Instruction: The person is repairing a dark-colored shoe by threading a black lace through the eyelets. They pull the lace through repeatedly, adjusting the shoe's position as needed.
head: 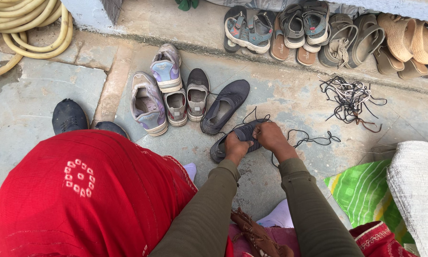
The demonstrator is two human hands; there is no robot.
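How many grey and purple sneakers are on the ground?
2. One grey and purple sneaker lies at the left end of the shoe row; the other sits just above, beside it. Both hands are on a dark shoe nearby. None seem hidden.

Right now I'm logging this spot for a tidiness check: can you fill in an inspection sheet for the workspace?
Surface: grey stone floor, dusty.
Job's things: dark shoe with black lace trailing right.
Clutter: row of worn shoes, sandals on the step, lace tangle.
Grippers: left hand and right hand both on the dark shoe.
Cables: coiled hose, top left.
Surroundings: red cloth, green mat.
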